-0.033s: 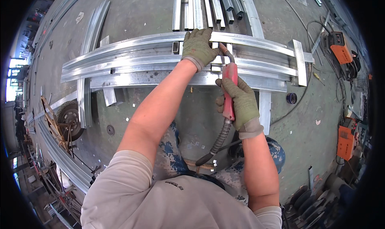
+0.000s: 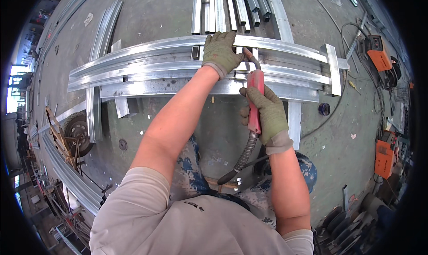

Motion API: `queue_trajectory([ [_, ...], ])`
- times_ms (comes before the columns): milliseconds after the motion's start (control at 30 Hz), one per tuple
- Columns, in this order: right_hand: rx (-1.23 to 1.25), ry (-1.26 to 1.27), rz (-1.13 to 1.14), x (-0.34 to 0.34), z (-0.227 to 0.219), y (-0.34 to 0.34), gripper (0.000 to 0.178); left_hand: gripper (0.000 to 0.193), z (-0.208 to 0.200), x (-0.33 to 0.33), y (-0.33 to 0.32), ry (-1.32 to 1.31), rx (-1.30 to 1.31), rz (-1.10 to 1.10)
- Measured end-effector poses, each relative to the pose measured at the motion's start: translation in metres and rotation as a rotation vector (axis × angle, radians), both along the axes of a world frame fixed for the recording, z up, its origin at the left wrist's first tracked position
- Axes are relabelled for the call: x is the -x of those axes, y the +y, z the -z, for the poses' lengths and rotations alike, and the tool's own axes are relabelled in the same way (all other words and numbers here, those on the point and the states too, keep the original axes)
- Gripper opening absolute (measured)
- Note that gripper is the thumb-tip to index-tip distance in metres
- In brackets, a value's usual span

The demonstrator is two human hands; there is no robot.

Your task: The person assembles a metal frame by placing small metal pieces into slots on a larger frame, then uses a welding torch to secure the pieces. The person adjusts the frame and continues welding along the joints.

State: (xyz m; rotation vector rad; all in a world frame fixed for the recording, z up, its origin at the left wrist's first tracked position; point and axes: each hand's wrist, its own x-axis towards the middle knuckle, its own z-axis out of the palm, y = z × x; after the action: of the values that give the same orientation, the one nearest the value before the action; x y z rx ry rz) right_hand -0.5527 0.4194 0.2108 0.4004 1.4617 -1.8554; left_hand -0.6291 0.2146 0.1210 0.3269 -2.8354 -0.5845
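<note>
My gloved left hand [image 2: 221, 53] lies across the far rail of a frame of shiny metal profiles [image 2: 167, 70]. Its fingers stretch over the rail, and the thumb reaches out to the right, near the torch tip. Beneath the palm, what it touches is hidden; a short square tube [image 2: 195, 53] shows its open end just left of the hand. My gloved right hand [image 2: 266, 113] is closed round the red handle of a welding torch [image 2: 255, 83]. The torch's bent neck points up and left, its tip between the rails beside my left thumb. From the handle a spring-sleeved cable runs down toward my legs.
Several square tubes [image 2: 216, 9] lie beyond the frame. Supporting bars run under both its sides. A short metal piece [image 2: 332, 70] crosses its right end. Orange machines [image 2: 378, 54] with cables stand at the right. A wheel [image 2: 77, 132] is at the left.
</note>
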Motion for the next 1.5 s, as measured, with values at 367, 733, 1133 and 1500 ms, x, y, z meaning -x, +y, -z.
queue_trajectory([
  [367, 0.044, 0.013, 0.011, 0.001, 0.007, -0.002, 0.045, 0.068, -0.001, 0.001, 0.001, 0.004, 0.007, 0.015],
  [733, 0.097, -0.010, 0.019, 0.002, 0.010, 0.000, 0.046, 0.073, 0.012, 0.002, -0.001, 0.061, 0.100, 0.013],
  [1133, 0.093, -0.030, 0.042, 0.004, 0.002, 0.006, 0.047, 0.062, 0.008, 0.003, -0.001, 0.042, 0.000, 0.026],
  [1500, 0.104, -0.026, 0.026, 0.003, 0.011, 0.001, 0.047, 0.067, 0.013, 0.004, -0.002, 0.038, 0.100, 0.025],
])
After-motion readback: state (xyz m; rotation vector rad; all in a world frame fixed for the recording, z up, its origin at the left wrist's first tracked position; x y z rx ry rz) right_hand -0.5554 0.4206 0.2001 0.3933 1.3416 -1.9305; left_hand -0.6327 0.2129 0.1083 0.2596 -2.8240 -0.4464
